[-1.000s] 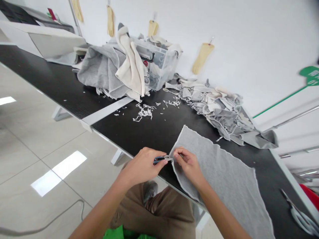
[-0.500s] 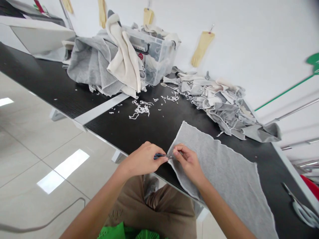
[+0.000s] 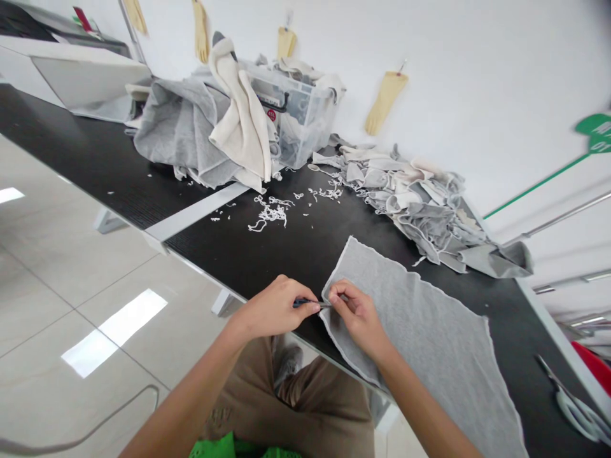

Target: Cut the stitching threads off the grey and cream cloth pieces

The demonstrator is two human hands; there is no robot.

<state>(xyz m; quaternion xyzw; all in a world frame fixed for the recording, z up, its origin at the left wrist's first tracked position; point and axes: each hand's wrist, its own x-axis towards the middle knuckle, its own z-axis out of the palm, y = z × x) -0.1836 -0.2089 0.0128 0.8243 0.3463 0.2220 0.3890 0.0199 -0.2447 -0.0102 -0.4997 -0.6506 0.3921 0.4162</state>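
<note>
My left hand (image 3: 280, 306) is closed around small dark-blue thread snips (image 3: 302, 302), with their metal tip pointing right at the fabric's left edge. A piece of grey knit fabric (image 3: 429, 343) with a pale stitched border lies flat on the black table and overhangs its front edge. My right hand (image 3: 354, 313) rests on this fabric, thumb and fingertips pinching it near the left edge, just beside the snips' tip. Whether a loose thread is in the pinch is too small to tell.
White thread scraps (image 3: 272, 213) lie mid-table. Behind them stand a clear plastic bin (image 3: 305, 121) and draped grey cloth (image 3: 176, 121). A heap of grey and cream pieces (image 3: 415, 197) lies at the back right. Scissors (image 3: 573, 404) are at the right. Yellow gloves (image 3: 386, 102) hang on the wall.
The view has shifted slightly. My right hand has moved slightly left and down along the fabric edge, and the snips' tip now sits right at that edge.
</note>
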